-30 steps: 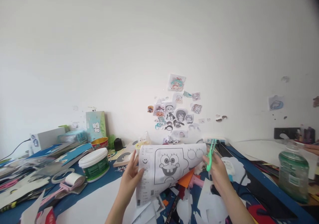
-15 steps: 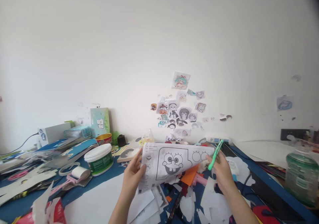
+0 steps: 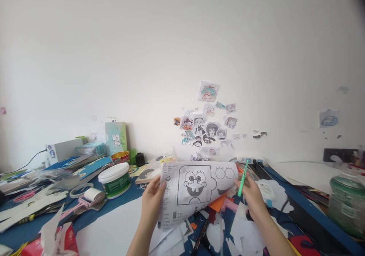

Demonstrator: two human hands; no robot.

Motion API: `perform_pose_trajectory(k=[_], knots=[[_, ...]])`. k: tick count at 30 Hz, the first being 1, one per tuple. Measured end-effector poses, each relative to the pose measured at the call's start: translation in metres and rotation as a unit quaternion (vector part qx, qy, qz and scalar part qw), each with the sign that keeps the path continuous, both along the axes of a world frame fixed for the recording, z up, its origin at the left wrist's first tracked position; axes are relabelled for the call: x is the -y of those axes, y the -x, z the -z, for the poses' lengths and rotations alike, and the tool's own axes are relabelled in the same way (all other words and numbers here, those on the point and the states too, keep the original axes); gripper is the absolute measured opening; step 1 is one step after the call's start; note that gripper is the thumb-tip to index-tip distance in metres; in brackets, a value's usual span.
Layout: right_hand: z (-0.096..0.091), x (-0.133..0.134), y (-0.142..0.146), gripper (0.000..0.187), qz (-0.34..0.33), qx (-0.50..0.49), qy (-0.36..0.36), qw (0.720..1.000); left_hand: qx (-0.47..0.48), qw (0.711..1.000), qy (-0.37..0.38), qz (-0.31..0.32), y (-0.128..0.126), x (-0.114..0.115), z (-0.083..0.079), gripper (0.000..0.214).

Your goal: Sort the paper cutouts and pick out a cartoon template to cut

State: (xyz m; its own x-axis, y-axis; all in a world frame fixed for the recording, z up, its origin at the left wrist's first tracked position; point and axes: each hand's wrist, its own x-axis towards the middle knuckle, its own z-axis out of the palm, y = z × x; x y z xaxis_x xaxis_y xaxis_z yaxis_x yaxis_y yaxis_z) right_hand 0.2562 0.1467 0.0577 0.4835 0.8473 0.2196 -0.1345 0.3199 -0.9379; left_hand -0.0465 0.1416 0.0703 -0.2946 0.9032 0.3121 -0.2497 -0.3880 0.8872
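Note:
A printed sheet of paper (image 3: 196, 187), with a square cartoon face in black outline and two eye circles, is held up above the table. My left hand (image 3: 153, 197) grips its left edge, thumb in front and fingers behind. At the sheet's right edge, my right hand (image 3: 250, 191) is closed around a slim green tool (image 3: 243, 180), standing nearly upright; its exact kind is unclear. The right fingertips also touch the paper's edge. The sheet bends, and its lower right part curls back. Beneath it lie an orange paper piece (image 3: 219, 202) and white paper scraps (image 3: 214, 233).
Left of the sheet stands a white-lidded green tub (image 3: 114, 180), near a paper roll (image 3: 94, 196) and pink scissors (image 3: 24, 197). A green-lidded jar (image 3: 346, 206) is at far right. A black pen (image 3: 201, 237) lies among scraps. Behind, a power strip (image 3: 251, 160) sits against the wall.
The sheet has been turned to face me more, so more of its lower part shows. My right hand has shifted slightly left, and the green tool stands more upright.

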Motion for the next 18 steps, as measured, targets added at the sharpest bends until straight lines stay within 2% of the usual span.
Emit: perform_pose_trajectory(k=[4,9,15,18], knots=[[0.001,0.0,0.002,0.034,0.01,0.038,0.021,0.999,0.028,1.0,0.006,-0.01,0.003,-0.003,0.001,0.043],[0.003,0.0,0.005,0.035,0.001,0.047,0.039,0.998,0.029,0.999,0.013,-0.005,0.006,-0.007,0.004,0.046],[0.014,-0.009,0.007,0.035,-0.03,0.046,0.058,0.997,0.032,0.999,0.019,0.0,0.008,-0.01,0.005,0.046],[0.02,-0.013,0.011,0.031,-0.02,0.06,0.042,0.997,0.036,0.999,0.019,-0.006,0.009,-0.012,0.007,0.045]])
